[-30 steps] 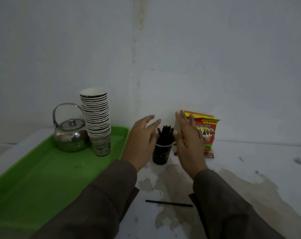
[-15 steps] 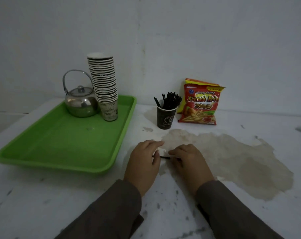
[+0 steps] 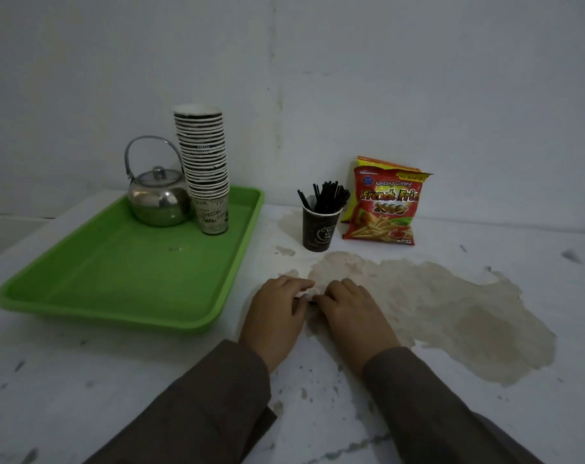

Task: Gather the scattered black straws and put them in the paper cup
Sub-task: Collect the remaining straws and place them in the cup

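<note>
Two brown fabric sleeves [image 3: 217, 406] entered from the near edge. Left hand [image 3: 276, 313] and right hand [image 3: 351, 313] lay palm-down side by side on the table [image 3: 318, 413], fingertips curled inward toward each other. Between them a single loose straw [image 3: 305, 300] lay flat, long axis running left-right across the view; only a short black stretch showed in the gap, each end hidden under a hand. Both grips appeared pinched on that straw, one per end, though the contact itself was covered by fingers.

Table surface: white, chipped, speckled, with a large matte tan stain [image 3: 435, 306] spreading right of the grip.

Beyond the grip and slightly right stood the paper cup [image 3: 319, 231], dark, tapered, pale rim, holding a bundle of thin black straws [image 3: 328, 195] upright and fanned out, leaning mostly right. Just right of the cup, a glossy red-and-yellow snack bag [image 3: 385, 209] leaned at the wall.

Left of the grip: a smooth green plastic tray [image 3: 133, 279], rectangular with rounded corners. At its far end, a rounded shiny metal kettle [image 3: 158, 202] with hoop handle, touching a tall stack of cups [image 3: 205, 169].
</note>
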Available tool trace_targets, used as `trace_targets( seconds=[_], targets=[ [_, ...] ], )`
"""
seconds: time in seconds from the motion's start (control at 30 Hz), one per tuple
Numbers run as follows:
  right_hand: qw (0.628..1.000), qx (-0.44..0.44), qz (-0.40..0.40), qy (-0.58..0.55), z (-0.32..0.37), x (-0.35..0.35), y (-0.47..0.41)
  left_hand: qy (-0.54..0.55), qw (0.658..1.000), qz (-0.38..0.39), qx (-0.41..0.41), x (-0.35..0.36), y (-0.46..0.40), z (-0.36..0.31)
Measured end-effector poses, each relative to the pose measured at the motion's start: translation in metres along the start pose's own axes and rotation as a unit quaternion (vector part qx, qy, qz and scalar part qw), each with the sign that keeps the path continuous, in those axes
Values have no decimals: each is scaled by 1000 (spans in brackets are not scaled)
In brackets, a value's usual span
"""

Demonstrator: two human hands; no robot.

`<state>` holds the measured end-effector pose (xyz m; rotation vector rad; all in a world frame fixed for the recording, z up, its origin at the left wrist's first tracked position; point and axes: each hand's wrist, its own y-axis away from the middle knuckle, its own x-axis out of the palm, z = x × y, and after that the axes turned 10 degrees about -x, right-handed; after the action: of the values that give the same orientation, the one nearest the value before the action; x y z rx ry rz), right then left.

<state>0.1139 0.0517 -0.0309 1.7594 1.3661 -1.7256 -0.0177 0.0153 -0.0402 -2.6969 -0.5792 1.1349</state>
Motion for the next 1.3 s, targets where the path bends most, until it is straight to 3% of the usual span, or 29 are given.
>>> trace_targets(
  seconds=[0.13,0.23,0.37,0.47,0.63,0.8,1.0,1.17,1.3],
  targets=[
    [999,28,5,-43,-2,-8,-2,33,999,-15,2,-4,0,-4],
    [996,41,-5,-75,-4,-17,-11,142,988,-44,-33,-14,-5,-17],
    [971,106,-71,-200,-14,-39,-31,279,958,-61,-38,-30,-27,-39],
    [955,115,-160,-220,-27,-49,-51,341,937,-76,-25,-37,-52,-53],
    [876,228,-295,-306,-53,-62,-87,307,940,-140,-43,-24,-89,-51],
    [820,286,-400,-294,-74,-52,-117,240,966,-86,-48,-3,-114,-36],
    [844,311,-358,-249,-78,-14,-130,239,968,-24,-70,11,-128,-34],
    [848,318,-329,-267,-76,7,-126,248,965,-17,-80,17,-134,-31],
    [871,266,-330,-248,-77,13,-123,245,966,-16,-78,17,-133,-32]
  ],
)
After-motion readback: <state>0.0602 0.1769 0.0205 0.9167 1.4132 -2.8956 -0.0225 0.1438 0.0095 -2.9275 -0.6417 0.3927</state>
